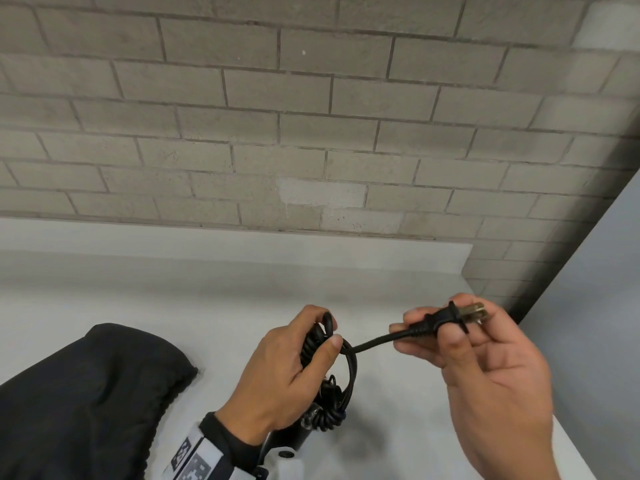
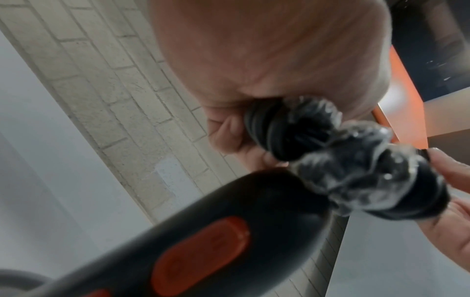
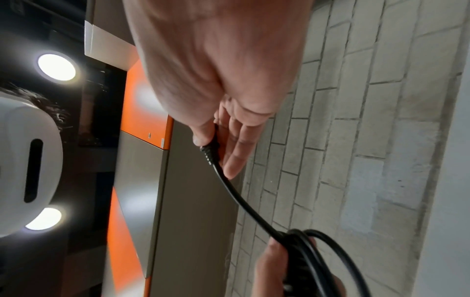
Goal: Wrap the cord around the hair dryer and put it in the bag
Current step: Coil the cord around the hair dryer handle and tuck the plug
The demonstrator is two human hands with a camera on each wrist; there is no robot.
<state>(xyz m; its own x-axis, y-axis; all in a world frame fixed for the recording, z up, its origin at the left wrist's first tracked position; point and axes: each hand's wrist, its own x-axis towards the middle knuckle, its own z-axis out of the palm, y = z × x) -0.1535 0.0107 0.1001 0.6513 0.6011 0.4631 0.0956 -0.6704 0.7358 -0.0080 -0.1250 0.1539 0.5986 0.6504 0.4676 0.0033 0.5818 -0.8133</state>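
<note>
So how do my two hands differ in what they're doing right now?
The left hand is wrapped around the hair dryer and its coiled cord; the right hand only pinches the plug. The left is held lower, the right higher. Both hold parts of the same cord.

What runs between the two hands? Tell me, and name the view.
A short stretch of black cord runs from the plug pinched in the right hand to the coils gripped by the left hand; head view.

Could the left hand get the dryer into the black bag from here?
Probably yes: the black bag lies just beside the left hand on the counter, nothing between. But its opening is not visible, and the right hand holds the plug.
</note>
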